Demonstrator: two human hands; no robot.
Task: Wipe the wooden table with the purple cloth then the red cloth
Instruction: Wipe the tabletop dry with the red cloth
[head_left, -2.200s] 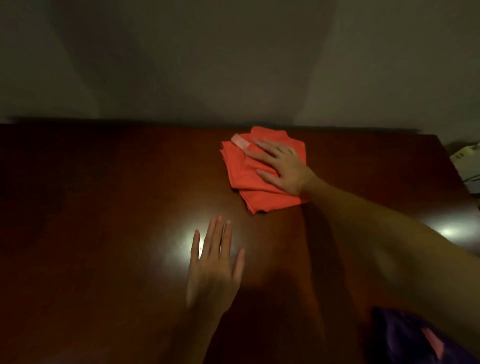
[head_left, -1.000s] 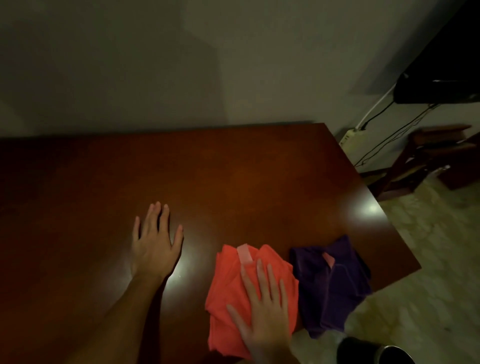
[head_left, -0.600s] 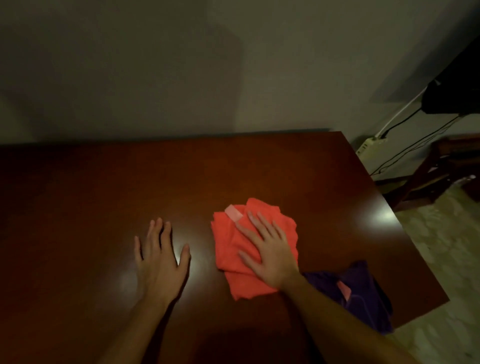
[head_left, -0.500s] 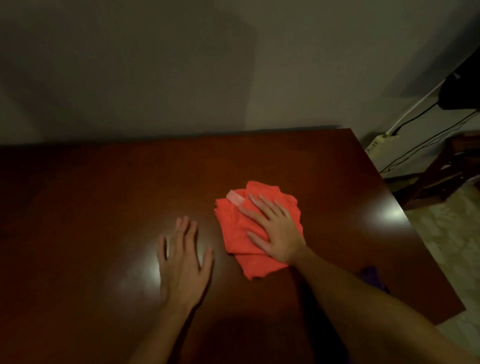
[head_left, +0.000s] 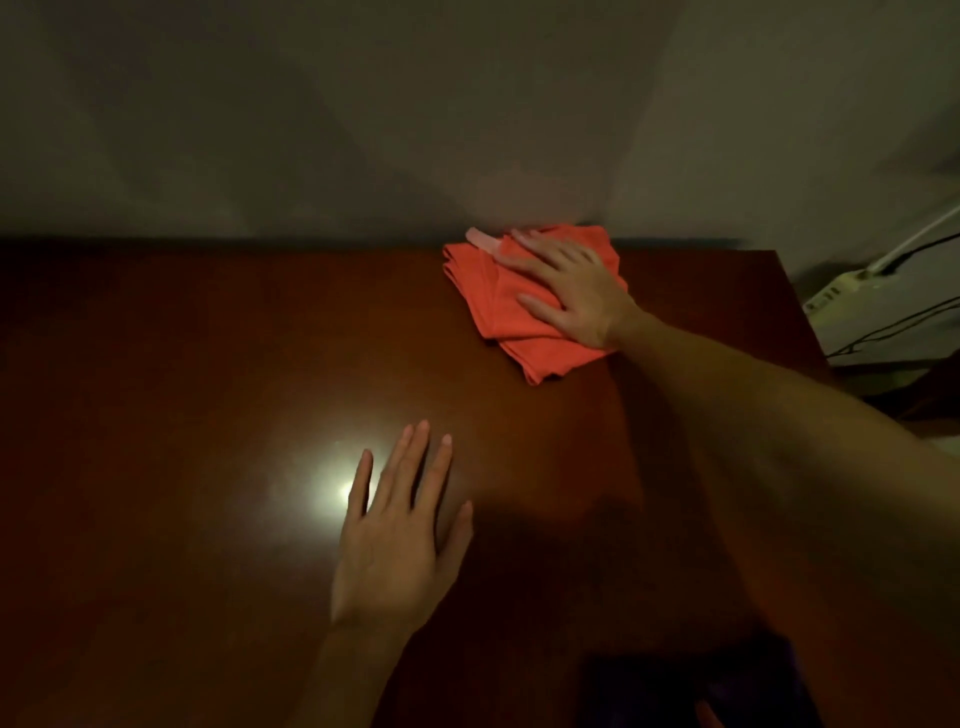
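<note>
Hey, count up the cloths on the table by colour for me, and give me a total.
Red cloth: 1, at the table's far edge under the right hand.
Purple cloth: 1, dim, at the near edge.
Total: 2 cloths.

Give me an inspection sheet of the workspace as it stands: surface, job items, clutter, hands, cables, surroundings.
Surface: dark wooden table, glossy, with a bright light reflection near the left hand.
Job's things: red cloth, folded, at the table's far edge by the wall; purple cloth barely visible in shadow at the near right edge, under the right forearm.
Clutter: nothing seen.
Hands: right hand pressed flat on the red cloth, fingers straight; left hand flat on the bare table, fingers straight, holding nothing.
Cables: white power strip beyond the table's right edge, with a white lead and dark cables running right.
Surroundings: plain wall behind the table; dim lighting.
</note>
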